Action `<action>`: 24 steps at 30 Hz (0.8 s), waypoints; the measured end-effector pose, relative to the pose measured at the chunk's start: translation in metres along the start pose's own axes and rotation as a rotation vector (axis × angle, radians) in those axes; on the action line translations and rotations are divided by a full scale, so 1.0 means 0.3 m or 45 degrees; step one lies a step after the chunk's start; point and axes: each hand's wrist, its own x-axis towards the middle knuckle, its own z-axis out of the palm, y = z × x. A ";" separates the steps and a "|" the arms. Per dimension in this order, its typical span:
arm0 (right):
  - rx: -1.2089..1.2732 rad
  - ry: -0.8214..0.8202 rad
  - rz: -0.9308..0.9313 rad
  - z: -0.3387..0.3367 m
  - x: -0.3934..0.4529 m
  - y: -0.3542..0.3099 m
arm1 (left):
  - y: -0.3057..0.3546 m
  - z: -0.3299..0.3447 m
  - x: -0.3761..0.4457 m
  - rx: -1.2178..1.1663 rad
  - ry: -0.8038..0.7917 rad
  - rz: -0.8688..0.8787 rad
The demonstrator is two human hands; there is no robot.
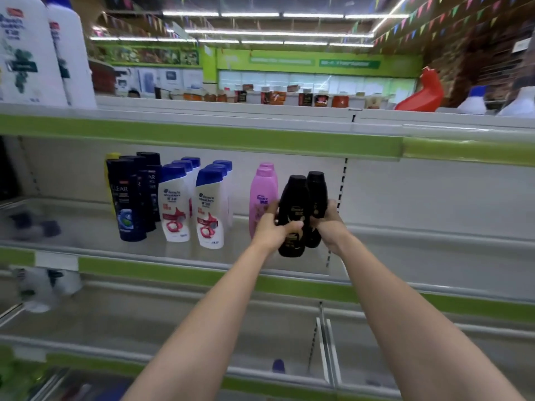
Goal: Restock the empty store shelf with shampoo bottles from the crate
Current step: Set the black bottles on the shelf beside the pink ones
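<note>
Two black shampoo bottles stand upright over the middle shelf (185, 257). My left hand (273, 230) grips the front black bottle (293, 204). My right hand (330, 224) grips the rear black bottle (317, 188) just behind and to the right. Directly left of them are two pink bottles (262, 192), one behind the other. Further left stand two rows of white bottles with blue caps (208, 209) and a group of dark blue Clear bottles (127, 201). The crate is not in view.
A perforated upright strip (341, 192) divides the shelf right beside the black bottles; the shelf bay to its right (434, 250) is bare. Large white bottles (31, 53) stand on the top shelf at left. Lower shelves with a wire divider (324, 342) sit below my arms.
</note>
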 end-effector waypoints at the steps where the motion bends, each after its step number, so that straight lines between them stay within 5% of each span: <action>1: -0.034 -0.030 -0.039 0.008 0.018 0.007 | -0.007 0.001 0.013 0.004 0.014 0.004; 11: -0.219 -0.079 -0.073 0.006 0.163 0.037 | -0.034 0.036 0.100 0.035 -0.009 0.006; 24: -0.348 0.008 0.224 -0.026 0.067 0.027 | -0.045 0.025 0.085 0.348 0.050 -0.170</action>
